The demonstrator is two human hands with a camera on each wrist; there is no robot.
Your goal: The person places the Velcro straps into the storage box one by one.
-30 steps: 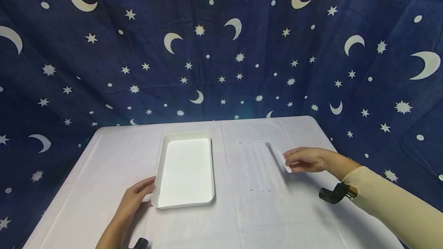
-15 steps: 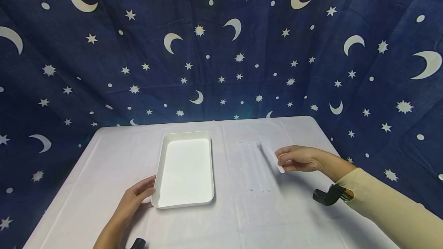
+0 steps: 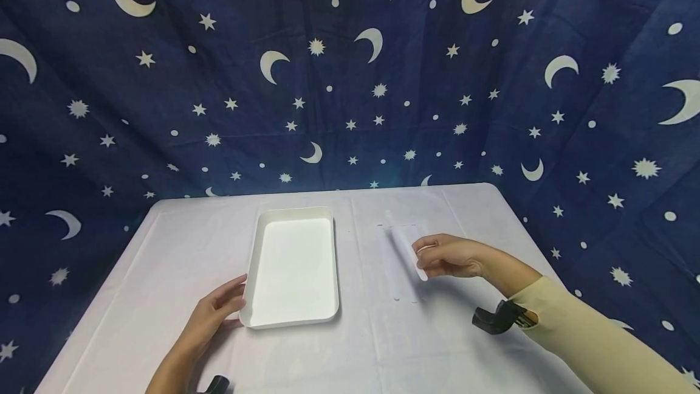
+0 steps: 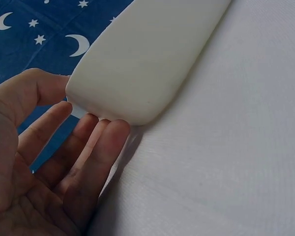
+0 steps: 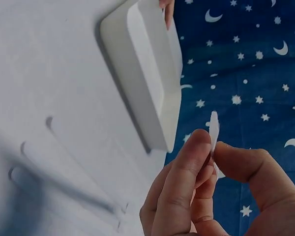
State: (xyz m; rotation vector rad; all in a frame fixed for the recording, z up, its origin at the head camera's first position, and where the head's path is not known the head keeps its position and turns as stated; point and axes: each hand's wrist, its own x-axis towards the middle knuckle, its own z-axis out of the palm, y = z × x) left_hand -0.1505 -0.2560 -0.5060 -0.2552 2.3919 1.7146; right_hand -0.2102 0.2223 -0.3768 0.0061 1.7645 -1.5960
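Observation:
A shallow white tray (image 3: 292, 272) lies left of the table's middle. My left hand (image 3: 216, 309) rests its fingertips against the tray's outer wall at the near left corner; the left wrist view shows the fingers (image 4: 115, 135) touching that wall from outside. My right hand (image 3: 451, 256) pinches a thin white strip with a rounded end (image 3: 410, 251) between thumb and fingers. In the right wrist view the held strip (image 5: 214, 129) is seen nearly edge-on. Beneath it, several similar pale strips (image 3: 397, 298) lie side by side on the cloth, hard to make out.
A white cloth (image 3: 328, 357) covers the table. Behind and beside it hangs a dark blue curtain (image 3: 350, 157) with moons and stars. A black wrist mount (image 3: 500, 318) sits on the right forearm, below the pale sleeve (image 3: 596, 339).
The right hand has moved left with the white strip, from right of the lying strips to above them. The left hand and the tray have stayed put.

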